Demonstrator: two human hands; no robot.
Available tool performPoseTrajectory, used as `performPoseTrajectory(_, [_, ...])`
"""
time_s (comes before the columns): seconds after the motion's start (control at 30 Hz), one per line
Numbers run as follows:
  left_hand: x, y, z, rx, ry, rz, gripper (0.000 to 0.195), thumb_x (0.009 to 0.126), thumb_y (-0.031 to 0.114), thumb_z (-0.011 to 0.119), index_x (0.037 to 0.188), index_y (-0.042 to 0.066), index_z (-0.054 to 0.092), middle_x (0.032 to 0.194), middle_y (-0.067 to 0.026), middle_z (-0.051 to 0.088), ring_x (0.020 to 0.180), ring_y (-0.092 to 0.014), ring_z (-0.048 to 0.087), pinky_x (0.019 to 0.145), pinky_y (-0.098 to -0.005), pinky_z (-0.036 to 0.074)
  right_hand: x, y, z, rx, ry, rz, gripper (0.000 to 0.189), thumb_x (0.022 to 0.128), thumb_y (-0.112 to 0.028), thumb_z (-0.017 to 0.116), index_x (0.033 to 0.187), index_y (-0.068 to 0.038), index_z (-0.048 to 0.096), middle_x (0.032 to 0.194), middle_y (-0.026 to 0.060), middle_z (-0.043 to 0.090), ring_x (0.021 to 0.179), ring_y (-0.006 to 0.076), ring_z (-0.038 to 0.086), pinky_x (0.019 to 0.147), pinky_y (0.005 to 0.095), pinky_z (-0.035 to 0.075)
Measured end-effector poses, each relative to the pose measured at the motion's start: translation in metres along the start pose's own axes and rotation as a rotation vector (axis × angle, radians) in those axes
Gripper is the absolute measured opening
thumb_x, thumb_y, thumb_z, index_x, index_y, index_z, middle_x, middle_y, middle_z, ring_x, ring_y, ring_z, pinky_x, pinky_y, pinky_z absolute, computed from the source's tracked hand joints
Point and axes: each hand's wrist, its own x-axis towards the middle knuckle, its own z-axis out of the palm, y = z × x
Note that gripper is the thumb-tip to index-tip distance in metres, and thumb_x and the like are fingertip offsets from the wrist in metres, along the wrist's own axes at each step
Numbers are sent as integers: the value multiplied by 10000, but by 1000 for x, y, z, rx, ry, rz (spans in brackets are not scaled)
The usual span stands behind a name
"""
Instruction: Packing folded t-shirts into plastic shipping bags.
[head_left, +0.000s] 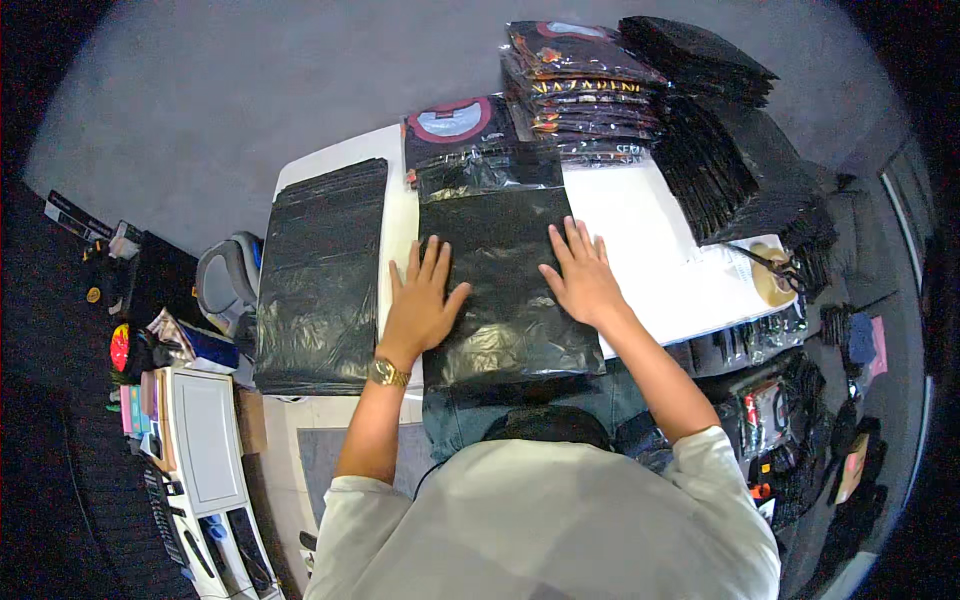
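My left hand (426, 300), with a gold wristwatch (389, 372) on the wrist, lies with fingers apart at the left edge of a black plastic bag (510, 277). My right hand (581, 274) rests spread over the bag's right edge. Neither hand grips anything. The bag lies flat on the white table (637, 247), its top edge beside a folded dark shirt in clear plastic (450, 131). Left of my left hand is a wide pile of flat black plastic bags (322, 277).
A tall stack of bagged printed shirts (585, 97) stands at the back. Piles of black packages (701, 165) reach along the right. Scissors (780, 271) and a roll of tape (766, 289) lie at the table's right end. A white cabinet (206, 442) stands at lower left.
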Motion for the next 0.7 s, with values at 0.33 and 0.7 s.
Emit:
performPoseTrajectory(0.33, [-28,38,-9,-39,-109,49,770,1080,503,512,1688,71,321,1773,-153,273,1646,-408,183,1301,-665,108,-25,-22,-7,86,-44,-72,727,1110,-477,477,1685,-60,319,1764,227,240,1648,413,176,1319,609,148])
performPoseTrajectory(0.7, [-48,66,-9,-172,-40,106,798,1055,565,538,1639,35,414,1731,-174,354,1606,-426,281,1286,-670,148,-51,-46,-5,168,-17,-156,696,1094,-443,519,1653,-47,391,1742,204,310,1634,412,222,1310,616,164])
